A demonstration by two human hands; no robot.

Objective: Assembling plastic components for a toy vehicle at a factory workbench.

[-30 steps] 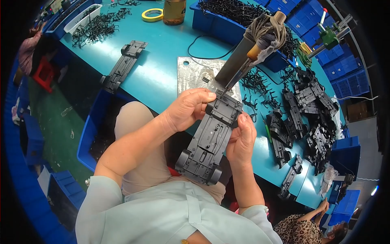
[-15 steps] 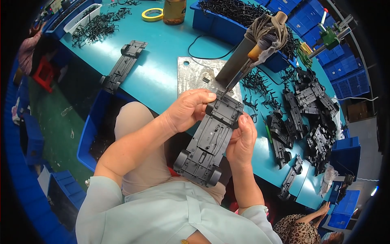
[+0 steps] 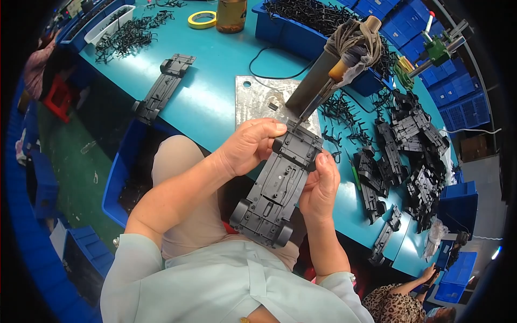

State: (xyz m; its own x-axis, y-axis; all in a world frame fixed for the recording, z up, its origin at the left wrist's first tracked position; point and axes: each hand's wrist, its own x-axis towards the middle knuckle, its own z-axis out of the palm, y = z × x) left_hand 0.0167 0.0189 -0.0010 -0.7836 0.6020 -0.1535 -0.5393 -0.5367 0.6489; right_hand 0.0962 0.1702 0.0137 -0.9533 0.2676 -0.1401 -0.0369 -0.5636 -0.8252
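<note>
Between both hands I hold a black plastic toy car chassis point(image 3: 277, 180), its far end tilted up toward a soldering iron. My left hand point(image 3: 252, 144) pinches the far left corner, thumb on top. My right hand point(image 3: 321, 185) grips the far right side, thumb along the edge. The soldering iron point(image 3: 323, 94), with cloth wrapped about its handle, is fixed on a slanted metal post point(image 3: 312, 81). Its tip meets or nearly meets the far edge of the chassis; I cannot tell which. A metal base plate point(image 3: 256, 102) lies under the post.
A second chassis point(image 3: 164, 89) lies at the table's left edge. At right is a heap of black chassis parts point(image 3: 417, 134). Small black parts fill a blue bin point(image 3: 280, 32) and lie loose beside the post point(image 3: 342, 116). A yellow tape roll point(image 3: 202, 19) lies at the back. Another person point(image 3: 401, 301) works at lower right.
My hands and the chassis stay almost still against the iron. The person at lower right has shifted their hands slightly.
</note>
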